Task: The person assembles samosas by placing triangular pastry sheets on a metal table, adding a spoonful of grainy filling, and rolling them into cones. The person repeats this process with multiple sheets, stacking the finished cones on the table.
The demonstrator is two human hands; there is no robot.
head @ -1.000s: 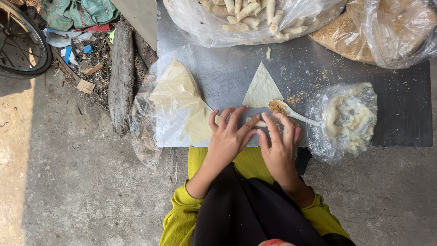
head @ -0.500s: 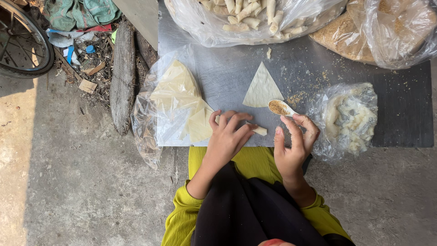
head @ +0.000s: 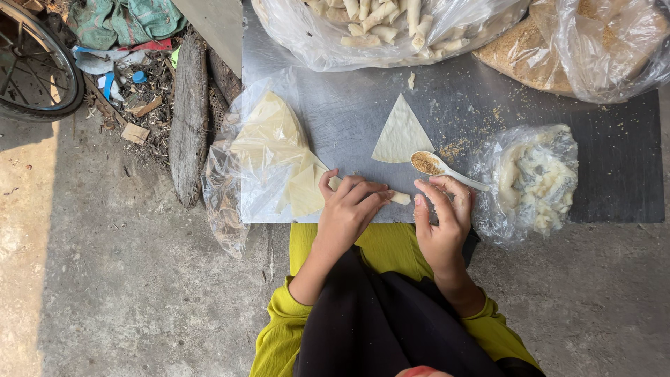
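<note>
Since a moment ago, the right hand [head: 444, 218] has drawn back from the roll and now pinches the handle of the white spoon [head: 444, 167], whose bowl carries brown filling. At the near edge of the metal counter [head: 349, 119], the left hand [head: 347, 207] lies flat with fingers spread on the rolled wrapper [head: 399, 197]. Beyond it lies one triangular wrapper [head: 401, 132]. Left sits a bag of wrappers [head: 269, 150], right a bag of pale filling [head: 534, 178]. Farthest back is a bag of finished rolls [head: 384, 28].
</note>
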